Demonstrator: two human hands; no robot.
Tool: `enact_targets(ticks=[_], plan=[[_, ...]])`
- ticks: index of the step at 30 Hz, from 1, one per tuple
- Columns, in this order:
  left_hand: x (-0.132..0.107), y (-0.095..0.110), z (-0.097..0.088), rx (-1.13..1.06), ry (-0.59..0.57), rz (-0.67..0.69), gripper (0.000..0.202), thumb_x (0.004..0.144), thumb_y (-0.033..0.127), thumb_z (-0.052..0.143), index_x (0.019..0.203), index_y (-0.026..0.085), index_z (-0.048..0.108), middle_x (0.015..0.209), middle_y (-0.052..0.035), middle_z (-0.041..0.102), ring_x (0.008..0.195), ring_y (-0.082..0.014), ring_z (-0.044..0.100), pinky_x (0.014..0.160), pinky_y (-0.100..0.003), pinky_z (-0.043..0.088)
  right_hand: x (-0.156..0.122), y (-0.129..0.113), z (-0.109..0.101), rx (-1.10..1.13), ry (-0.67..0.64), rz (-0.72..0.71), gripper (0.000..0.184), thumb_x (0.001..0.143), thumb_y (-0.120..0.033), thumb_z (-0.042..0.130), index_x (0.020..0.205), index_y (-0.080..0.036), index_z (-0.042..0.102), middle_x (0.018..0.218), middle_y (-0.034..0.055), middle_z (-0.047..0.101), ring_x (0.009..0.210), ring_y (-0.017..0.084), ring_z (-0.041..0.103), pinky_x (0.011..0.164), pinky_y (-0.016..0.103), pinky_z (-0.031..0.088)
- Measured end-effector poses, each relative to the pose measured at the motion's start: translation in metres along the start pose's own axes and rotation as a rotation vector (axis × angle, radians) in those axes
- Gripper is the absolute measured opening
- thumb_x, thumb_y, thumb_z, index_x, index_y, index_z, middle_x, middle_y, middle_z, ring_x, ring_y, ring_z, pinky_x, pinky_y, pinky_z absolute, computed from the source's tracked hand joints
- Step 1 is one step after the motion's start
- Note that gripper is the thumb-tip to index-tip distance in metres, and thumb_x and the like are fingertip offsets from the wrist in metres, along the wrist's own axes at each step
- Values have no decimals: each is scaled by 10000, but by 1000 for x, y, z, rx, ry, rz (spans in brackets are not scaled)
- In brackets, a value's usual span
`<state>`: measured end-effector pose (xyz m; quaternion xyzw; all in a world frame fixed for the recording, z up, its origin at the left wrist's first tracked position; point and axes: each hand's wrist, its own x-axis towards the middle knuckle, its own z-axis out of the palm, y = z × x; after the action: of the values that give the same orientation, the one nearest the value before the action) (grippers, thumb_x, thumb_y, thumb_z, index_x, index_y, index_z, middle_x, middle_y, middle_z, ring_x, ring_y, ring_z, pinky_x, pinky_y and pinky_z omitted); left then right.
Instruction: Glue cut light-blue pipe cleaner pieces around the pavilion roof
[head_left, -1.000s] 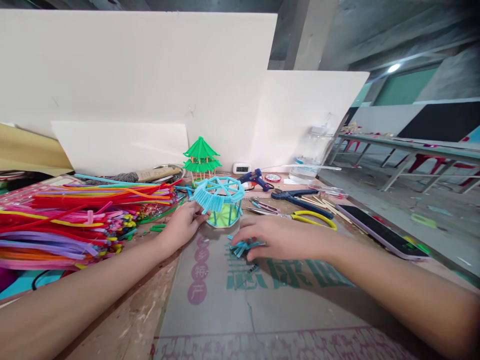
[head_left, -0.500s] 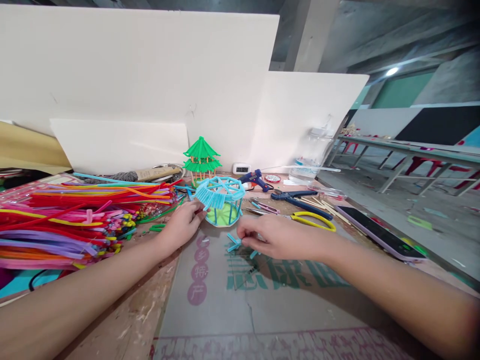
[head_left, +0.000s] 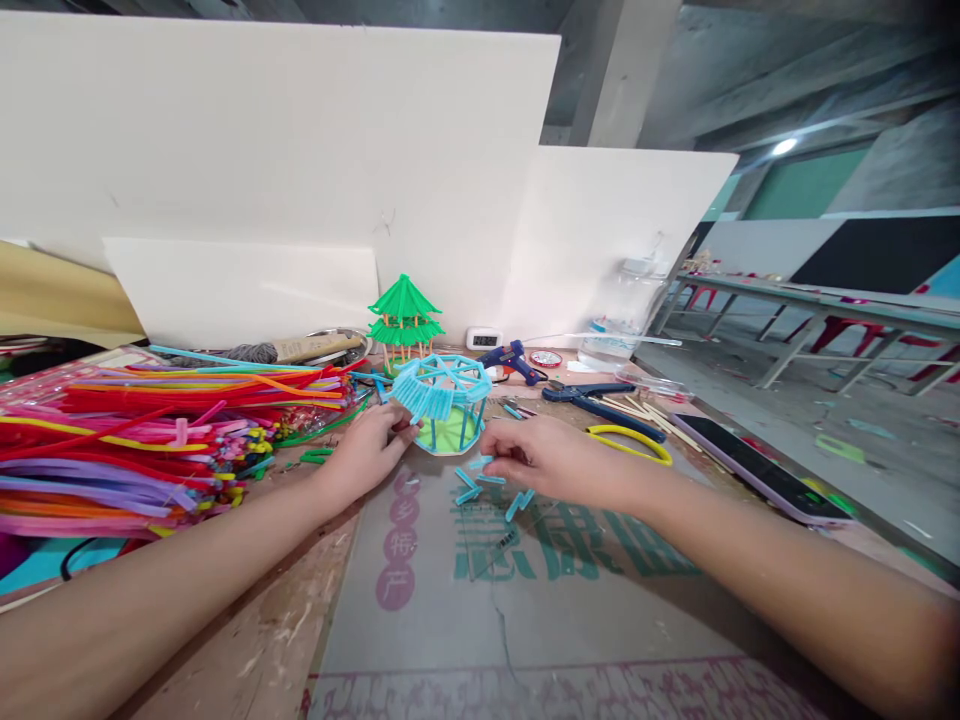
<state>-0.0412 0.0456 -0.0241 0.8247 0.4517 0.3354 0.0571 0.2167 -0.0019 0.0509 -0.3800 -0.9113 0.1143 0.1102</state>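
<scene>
A small blue pavilion model (head_left: 459, 372), made of pipe-cleaner pieces, stands on a light-green base with a partly covered roof. My left hand (head_left: 375, 438) has its fingers closed at the pavilion's left edge. Just right of the base, my right hand (head_left: 536, 455) is pinched, with a short blue pipe-cleaner piece (head_left: 478, 463) at its fingertips. Beneath and beside that hand, several cut blue pieces (head_left: 517, 505) lie on the grey printed sheet (head_left: 420, 640).
A finished-looking green pavilion (head_left: 405, 315) stands behind. Bundles of coloured pipe cleaners (head_left: 150, 440) fill the left. Beyond my right arm are a blue glue gun (head_left: 510, 360), blue-handled pliers (head_left: 600, 402), yellow-handled scissors (head_left: 634, 455) and a phone (head_left: 750, 465).
My right hand has moved slightly up and away from the loose blue pieces, uncovering more of them. My left hand stays at the pavilion, which has hardly moved.
</scene>
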Motion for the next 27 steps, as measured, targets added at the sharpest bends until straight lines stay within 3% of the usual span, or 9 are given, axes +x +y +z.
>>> enact_targets(ticks=[6,12,17,22,27], plan=[[-1,1,-1,18,-18,5,224,931,312,452,782,178,552,807,-44,582,796,-206,555,717,-325,422,0,4,-1,1,-64,37,308,897,-465,564,1086,-226,610,780,1,672,679,150,582,584,240,347],[-2,0,0,67,-18,-2,239,913,344,477,741,187,534,789,-41,574,790,-216,558,716,-340,435,-8,17,-39,-116,-150,68,334,910,-474,516,1060,-217,669,911,46,693,757,181,612,643,260,382],[-1,-1,1,36,-37,6,198,911,325,481,820,183,584,893,-63,626,882,-231,573,809,-369,448,-13,47,-60,-127,-123,152,324,910,-472,484,1003,-229,679,932,31,695,799,182,609,650,255,383],[0,0,1,37,-52,9,189,910,313,483,868,185,615,950,-75,645,939,-247,577,857,-395,442,5,81,-46,-252,8,330,338,913,-497,457,910,-221,650,819,32,688,691,167,589,570,249,341],[0,2,1,48,-45,-10,171,902,301,492,857,187,611,930,-72,643,929,-249,583,843,-392,446,42,118,-29,-307,123,500,296,870,-442,563,966,-172,638,944,117,706,846,232,629,666,273,391]])
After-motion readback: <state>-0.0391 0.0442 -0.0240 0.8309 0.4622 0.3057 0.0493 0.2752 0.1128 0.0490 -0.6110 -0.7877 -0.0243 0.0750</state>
